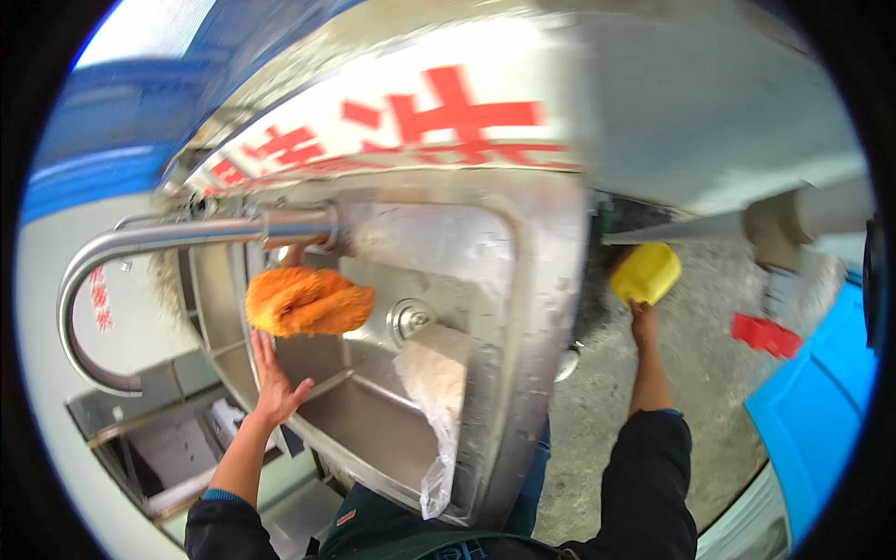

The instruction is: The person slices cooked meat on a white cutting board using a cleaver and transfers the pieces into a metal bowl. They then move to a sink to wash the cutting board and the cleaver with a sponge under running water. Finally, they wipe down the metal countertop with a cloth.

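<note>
My right hand (644,318) grips a yellow plastic container (646,273) by its near end, out over the floor to the right of the sink. My left hand (276,388) is spread at the left edge of the stainless steel sink (392,434), holding nothing. Just beyond its fingertips, an orange fluffy cloth (308,301) hangs by the base of the curved metal faucet (175,231). A clear plastic bag (437,378) with something pale in it lies over the sink, next to the round drain (411,320).
A white wall panel with red characters (455,112) rises behind the sink. On the right are a grey pipe (777,224), a red plastic piece (765,336) on the floor and a blue plastic object (815,406). A metal-framed unit (161,448) stands at lower left.
</note>
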`<action>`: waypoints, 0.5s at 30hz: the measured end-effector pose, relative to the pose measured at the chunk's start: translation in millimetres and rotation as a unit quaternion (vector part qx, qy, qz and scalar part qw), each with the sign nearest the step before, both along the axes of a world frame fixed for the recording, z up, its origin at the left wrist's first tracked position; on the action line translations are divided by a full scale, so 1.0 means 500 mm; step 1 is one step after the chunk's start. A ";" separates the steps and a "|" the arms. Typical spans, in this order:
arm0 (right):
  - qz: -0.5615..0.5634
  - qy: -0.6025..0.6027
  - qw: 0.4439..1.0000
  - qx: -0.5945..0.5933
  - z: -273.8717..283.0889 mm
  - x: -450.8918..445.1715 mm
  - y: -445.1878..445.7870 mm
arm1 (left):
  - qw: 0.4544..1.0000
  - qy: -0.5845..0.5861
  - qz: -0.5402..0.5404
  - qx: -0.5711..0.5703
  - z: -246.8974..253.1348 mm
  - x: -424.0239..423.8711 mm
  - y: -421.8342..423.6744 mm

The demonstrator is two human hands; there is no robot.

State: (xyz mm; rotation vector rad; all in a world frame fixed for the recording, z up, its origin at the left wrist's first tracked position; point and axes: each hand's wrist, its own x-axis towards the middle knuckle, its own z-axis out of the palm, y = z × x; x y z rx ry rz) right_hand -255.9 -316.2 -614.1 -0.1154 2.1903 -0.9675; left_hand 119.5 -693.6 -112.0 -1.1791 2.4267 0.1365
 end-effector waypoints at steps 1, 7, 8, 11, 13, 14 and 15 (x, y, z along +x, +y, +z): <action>0.003 -0.026 1.000 0.014 0.008 -0.010 0.001 | 1.000 -0.014 0.002 -0.008 -0.003 0.004 -0.002; -0.066 -0.064 0.995 -0.034 -0.122 -0.003 0.066 | 0.997 -0.074 0.008 0.023 -0.024 0.003 -0.019; -0.109 -0.084 0.988 -0.072 -0.145 -0.002 0.076 | 0.997 -0.074 0.008 0.026 -0.030 -0.003 -0.022; -0.026 -0.059 0.998 0.013 -0.103 -0.003 0.026 | 0.995 -0.088 0.015 0.031 -0.015 0.004 -0.012; 0.007 -0.054 0.997 0.054 -0.097 -0.013 0.014 | 0.995 -0.094 0.007 0.046 -0.011 -0.010 -0.013; 0.024 -0.048 0.996 0.075 -0.090 -0.022 0.009 | 0.998 -0.059 0.006 0.034 -0.017 -0.014 -0.018; 0.045 -0.045 0.993 0.099 -0.077 -0.019 0.016 | 0.999 -0.026 0.010 0.026 -0.018 -0.008 -0.016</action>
